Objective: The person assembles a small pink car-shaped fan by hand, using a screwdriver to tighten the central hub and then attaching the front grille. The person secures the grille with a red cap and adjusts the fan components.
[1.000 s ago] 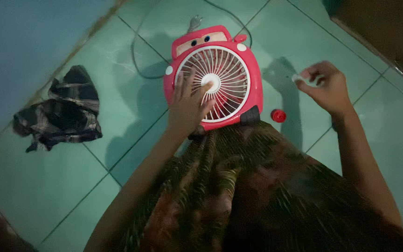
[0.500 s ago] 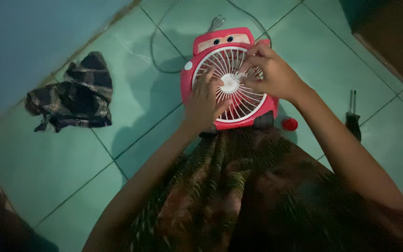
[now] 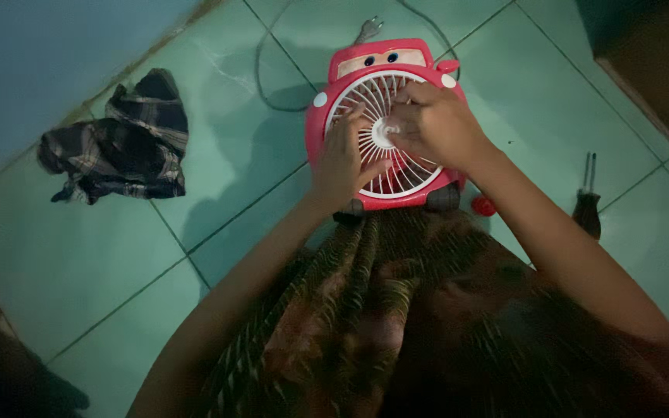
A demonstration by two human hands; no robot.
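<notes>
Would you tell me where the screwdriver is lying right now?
In the head view, the screwdriver lies on the green tiled floor at the right, beyond the right forearm, a little right of the small red cap beside the fan.

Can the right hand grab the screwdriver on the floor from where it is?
Probably yes. The right hand is pressed on the grille of the red fan, while the screwdriver lies on bare tile on that same side, beside the forearm. Nothing lies between them, so the hand would just need to swing over.
</notes>
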